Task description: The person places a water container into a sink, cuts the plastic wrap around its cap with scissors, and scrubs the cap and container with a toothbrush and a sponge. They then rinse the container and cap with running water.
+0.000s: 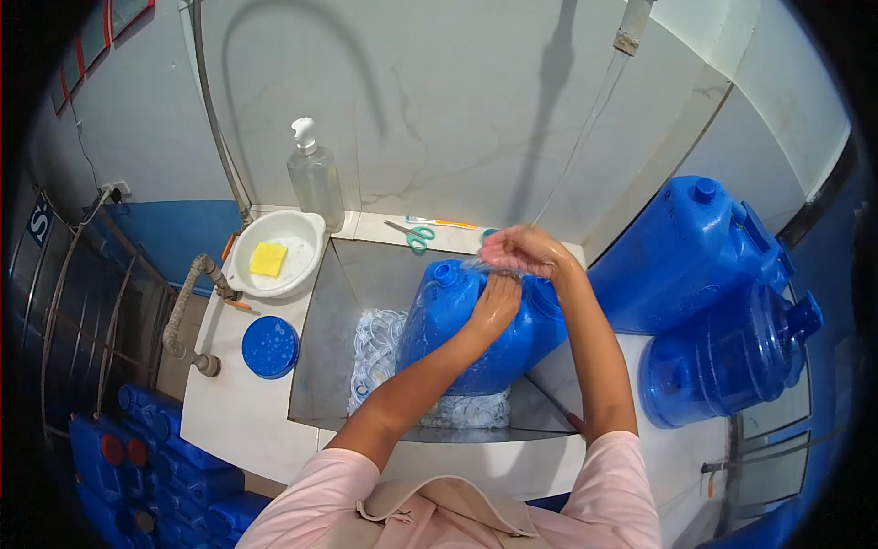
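Observation:
A wet blue water jug (457,357) stands in the grey metal sink (325,366), its open neck (445,273) facing up at the left. My left hand (497,306) lies over the handle area at the jug's top, its fingers closed there; the fingertips are partly hidden. Just above it, my right hand (526,252) holds nothing, its palm turned up and fingers apart. A thin water stream (576,142) runs from the pipe (629,37) at the upper right onto this hand and splashes over the jug. White and blue netting (373,352) lies beneath the jug.
On the left counter are a white basin (302,282) with a yellow sponge (267,260) and a blue lid (271,348). Behind the sink are a pump bottle (315,183), scissors (419,240) and a toothbrush (448,222). Blue containers (677,265) crowd the right; several jugs (174,448) lie lower left.

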### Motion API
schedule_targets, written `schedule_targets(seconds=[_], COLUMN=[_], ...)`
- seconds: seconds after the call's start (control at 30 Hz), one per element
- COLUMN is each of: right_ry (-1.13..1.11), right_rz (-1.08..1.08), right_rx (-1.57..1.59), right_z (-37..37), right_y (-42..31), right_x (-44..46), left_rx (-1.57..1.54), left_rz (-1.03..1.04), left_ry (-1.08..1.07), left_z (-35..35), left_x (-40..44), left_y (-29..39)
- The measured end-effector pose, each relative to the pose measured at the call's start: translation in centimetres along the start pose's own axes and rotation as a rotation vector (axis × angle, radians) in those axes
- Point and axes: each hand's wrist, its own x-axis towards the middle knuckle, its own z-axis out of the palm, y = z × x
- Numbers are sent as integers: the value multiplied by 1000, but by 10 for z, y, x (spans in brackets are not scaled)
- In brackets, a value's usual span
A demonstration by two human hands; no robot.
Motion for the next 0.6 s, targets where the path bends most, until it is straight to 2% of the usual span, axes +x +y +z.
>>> schedule_targets(seconds=[0.07, 0.17, 0.23, 0.3, 0.33, 0.4, 0.47, 0.53, 0.6], right_ry=[-22, 50, -72, -9, 51, 41, 26, -17, -44], right_rz=[65, -55, 77, 35, -9, -16, -20, -54, -38], right_rx=[-54, 59, -54, -27, -1, -20, -42, 69, 54], right_z=[1, -5, -2, 0, 1, 5, 7, 9, 11], right_y=[-1, 0, -2, -5, -6, -6, -8, -8, -5], right_x=[-2, -1, -5, -5, -6, -7, -5, 1, 5], left_rx=[-31, -59, -51, -391, -394, -176, -162, -144, -243], left_rz=[-6, -14, -8, -196, -198, -60, -21, 13, 17], left_ry=[44, 85, 80, -348, -349, 55, 82, 106, 56], left_z=[6, 5, -6, -11, -9, -3, 3, -1, -3], left_x=[2, 5, 11, 16, 15, 14, 10, 9, 7], left_y=[0, 1, -2, -2, -2, -9, -8, -5, -1])
